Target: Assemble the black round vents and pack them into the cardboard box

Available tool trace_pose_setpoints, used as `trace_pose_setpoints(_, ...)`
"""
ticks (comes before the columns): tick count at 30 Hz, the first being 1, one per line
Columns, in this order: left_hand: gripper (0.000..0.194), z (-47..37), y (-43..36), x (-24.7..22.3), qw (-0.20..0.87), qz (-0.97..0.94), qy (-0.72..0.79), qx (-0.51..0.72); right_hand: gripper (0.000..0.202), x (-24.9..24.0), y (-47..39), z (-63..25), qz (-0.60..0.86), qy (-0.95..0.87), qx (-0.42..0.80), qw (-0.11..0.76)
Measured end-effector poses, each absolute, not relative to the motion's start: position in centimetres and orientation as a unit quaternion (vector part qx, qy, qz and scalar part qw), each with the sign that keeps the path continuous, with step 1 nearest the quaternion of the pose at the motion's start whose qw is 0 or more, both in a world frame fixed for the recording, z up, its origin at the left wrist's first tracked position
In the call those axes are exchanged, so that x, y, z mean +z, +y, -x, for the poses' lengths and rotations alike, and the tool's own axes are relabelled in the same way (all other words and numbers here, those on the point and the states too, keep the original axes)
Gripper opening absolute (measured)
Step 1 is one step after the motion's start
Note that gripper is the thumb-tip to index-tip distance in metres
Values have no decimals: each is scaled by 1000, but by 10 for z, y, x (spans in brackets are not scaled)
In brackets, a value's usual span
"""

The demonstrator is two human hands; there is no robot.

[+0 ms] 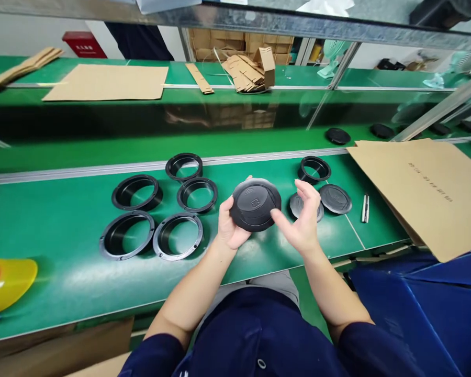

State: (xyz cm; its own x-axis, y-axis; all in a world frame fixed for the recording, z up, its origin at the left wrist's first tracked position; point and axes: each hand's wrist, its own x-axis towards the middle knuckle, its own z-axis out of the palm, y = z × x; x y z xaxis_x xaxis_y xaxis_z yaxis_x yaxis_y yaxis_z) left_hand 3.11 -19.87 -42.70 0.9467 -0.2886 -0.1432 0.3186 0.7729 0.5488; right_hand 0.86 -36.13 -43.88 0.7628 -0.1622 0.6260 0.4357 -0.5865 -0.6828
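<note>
A round black lid (256,204) is held above the green table by my left hand (231,225), whose fingers wrap its left edge and underside. At the lid's right edge is my right hand (303,222), thumb close to or touching the rim and fingers spread apart. Behind my right hand lie two more round discs, one partly hidden (297,205) and one in full view (335,199). A black ring (314,169) stands beyond them. Left of my hands sit several open black rings, among them a near one (178,236) and a far one (184,167).
A small white-handled tool (365,208) lies right of the discs. Brown cardboard (424,183) covers the right end, above blue bins (424,314). A yellow container (11,285) stands at far left. Beyond the rail (227,159), more black discs (338,136) lie on a green surface.
</note>
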Motion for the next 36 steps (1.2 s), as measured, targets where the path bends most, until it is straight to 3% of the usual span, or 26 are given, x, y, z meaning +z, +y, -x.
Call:
trace_pose_setpoints(2, 71, -30, -201, -428, 943, -294, 28, -152, 88, -438, -350, -8, 852, -128, -365, 353)
trace_pose_setpoints(4, 69, -28, -202, -428, 945, -293, 35, -140, 84, -437, -344, -10, 857, -134, -385, 314)
trace_pose_setpoints(6, 70, -27, -201, -427, 945, -288, 43, -148, 69, -437, -349, -15, 840, -83, -423, 330)
trace_pose_setpoints(9, 76, -26, -197, -425, 940, -288, 45, -178, 53, -439, -367, -21, 778, -11, -460, 427)
trace_pose_setpoints(12, 79, -26, -195, -424, 934, -280, 51, -216, 42, -444, -381, -18, 769, -40, -427, 473)
trace_pose_setpoints(19, 63, -39, -199, -427, 914, -242, 104, -307, 41, -460, -376, -11, 875, -210, -289, 327)
trace_pose_setpoints(23, 56, -42, -202, -432, 906, -238, 154, -316, 43, -466, -383, -25, 882, -239, -252, 319)
trace_pose_setpoints(27, 50, -42, -206, -440, 894, -242, 179, -332, 53, -469, -390, -33, 862, -258, -213, 381)
trace_pose_setpoints(33, 58, -47, -204, -444, 875, -251, 172, -377, 73, -476, -393, -36, 781, -167, -85, 595)
trace_pose_setpoints(36, 61, -49, -203, -442, 865, -262, 178, -390, 77, -479, -396, -34, 750, -98, -75, 650)
